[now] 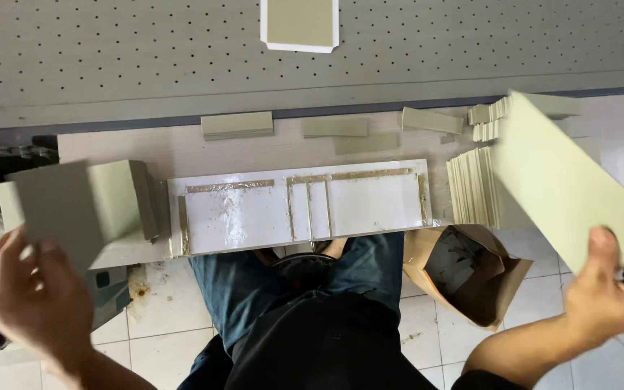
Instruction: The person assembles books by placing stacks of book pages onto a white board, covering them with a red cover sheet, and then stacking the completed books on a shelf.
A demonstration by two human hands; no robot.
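Head view, looking down past my knees: my right hand (612, 292) is pinched shut on the near corner of a pale green board panel (572, 180), thumb on top, fingers curled under where I can't see them. The panel tilts up and away from that pinch, its far end over the small stacks at the back of the bench. Holding it by one corner means it wants to sag and twist, so I'd judge a firmer thumb and a level wrist are what this lift calls for.

My left hand (30, 296) is closed around the near side of a folded green box shell (81, 206), fingers wrapped and blurred; I can't tell how tight. The shell sits just beyond my knuckles, its open walls facing right.

Between my two hands lies the white gluing board (297, 206), streaked with brownish glue lines in a rectangle pattern. To land the panel cleanly I'd square its edge against those lines, not drop it flat.

Just left of my right hand stands an upright row of cut green panels (474, 188). Below it a brown paper bag (471, 271) gapes on the tiled floor. Farther off, loose green strips (237, 125) line the pegboard wall (110, 50).
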